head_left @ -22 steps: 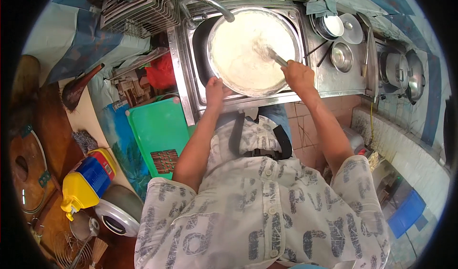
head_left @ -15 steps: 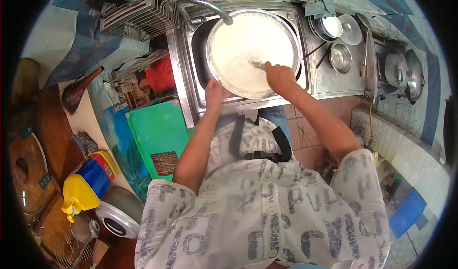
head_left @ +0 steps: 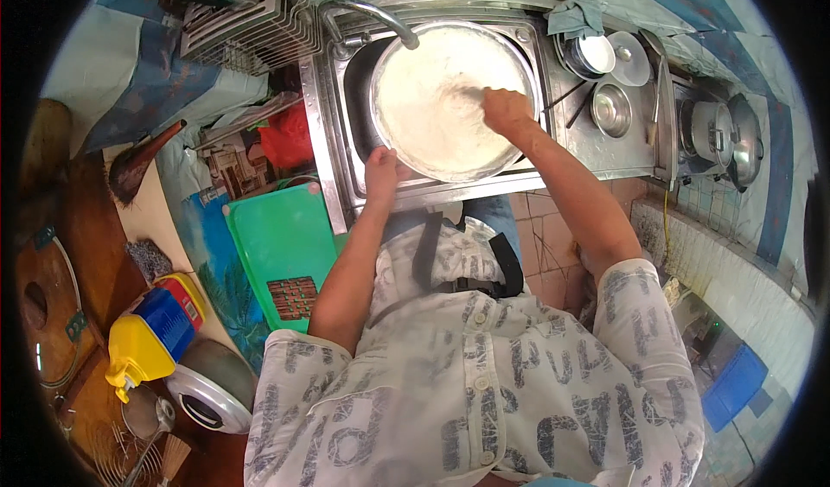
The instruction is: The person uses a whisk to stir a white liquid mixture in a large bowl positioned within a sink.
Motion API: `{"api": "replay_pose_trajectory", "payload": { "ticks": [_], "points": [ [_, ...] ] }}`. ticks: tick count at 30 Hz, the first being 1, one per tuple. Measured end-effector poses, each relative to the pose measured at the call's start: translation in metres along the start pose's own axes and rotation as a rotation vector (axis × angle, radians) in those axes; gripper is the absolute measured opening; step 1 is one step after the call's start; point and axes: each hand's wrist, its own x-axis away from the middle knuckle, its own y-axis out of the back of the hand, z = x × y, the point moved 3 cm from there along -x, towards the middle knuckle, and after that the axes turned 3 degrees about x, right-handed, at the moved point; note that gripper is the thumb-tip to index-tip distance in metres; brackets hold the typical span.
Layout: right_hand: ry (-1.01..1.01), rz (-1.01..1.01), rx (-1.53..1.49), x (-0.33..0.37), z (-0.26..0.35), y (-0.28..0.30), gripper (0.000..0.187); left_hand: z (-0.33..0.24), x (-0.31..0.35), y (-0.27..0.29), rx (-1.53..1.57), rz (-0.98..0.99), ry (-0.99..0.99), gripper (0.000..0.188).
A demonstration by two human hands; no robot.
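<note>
A wide round metal basin (head_left: 373, 107) rests over the sink (head_left: 361, 81), holding a thick cream-coloured mixture (head_left: 424, 98). At the basin's near left rim, my left hand (head_left: 382, 176) is closed on the edge. My right hand (head_left: 508, 111) reaches over the right side of the basin with its fingers wrapped round a metal utensil (head_left: 471, 95). The utensil's working end is sunk in the mixture and blurred, so its kind does not show. Swirl marks surround it on the surface.
A curved faucet (head_left: 367, 5) hangs over the basin's far left rim. On the right drainboard stand a small metal bowl (head_left: 611, 110) and a white bowl (head_left: 595, 53). Farther right is a pot (head_left: 711, 131). A green board (head_left: 290, 236) and yellow bottle (head_left: 143, 349) lie left.
My right hand has moved slightly away from me with the utensil, and the swirl in the mixture has shifted. My left hand stays at the rim. The whole view has tilted a little.
</note>
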Motion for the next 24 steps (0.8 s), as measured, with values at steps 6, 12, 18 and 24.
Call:
{"api": "replay_pose_trajectory", "payload": {
  "ticks": [6, 12, 18, 24],
  "points": [
    [0.271, 0.23, 0.188, 0.031, 0.037, 0.013, 0.026, 0.006, 0.001, 0.004, -0.007, -0.037, -0.008, 0.014],
    [-0.103, 0.146, -0.004, 0.004, -0.006, 0.0, 0.026, 0.003, -0.001, 0.003, 0.053, -0.007, -0.059, 0.014],
    [0.142, 0.153, 0.025, 0.003, 0.031, 0.001, 0.019, 0.003, 0.002, 0.003, 0.029, -0.024, -0.003, 0.014],
    [0.143, 0.108, 0.123, 0.022, 0.009, -0.003, 0.021, 0.003, 0.0, 0.003, -0.007, -0.029, -0.035, 0.014]
  ]
}}
